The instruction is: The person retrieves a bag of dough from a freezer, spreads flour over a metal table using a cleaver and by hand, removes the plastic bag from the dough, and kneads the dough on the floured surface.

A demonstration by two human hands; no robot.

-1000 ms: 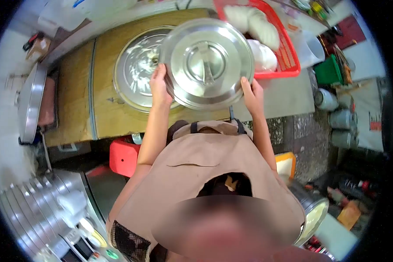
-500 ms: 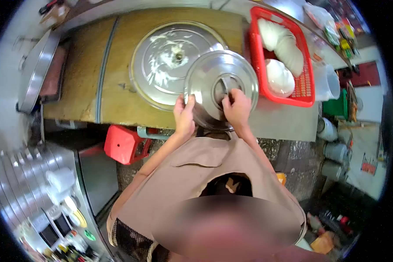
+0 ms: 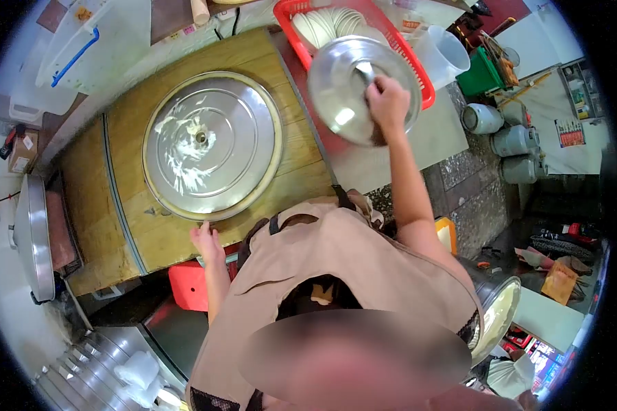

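Lid's swung over to the right, now out of the left hand's hold.
Right hand (image 3: 389, 104) has the metal lid (image 3: 343, 92) clamped by its handle (image 3: 365, 70), overlapping the near side of the red basket (image 3: 428, 94); can't tell if they touch. Left hand (image 3: 207, 241) is loosely spread near the big metal disc (image 3: 219, 154), contact unclear. Tip: grip mid-handle, keep the lid level, mind the basket rim.
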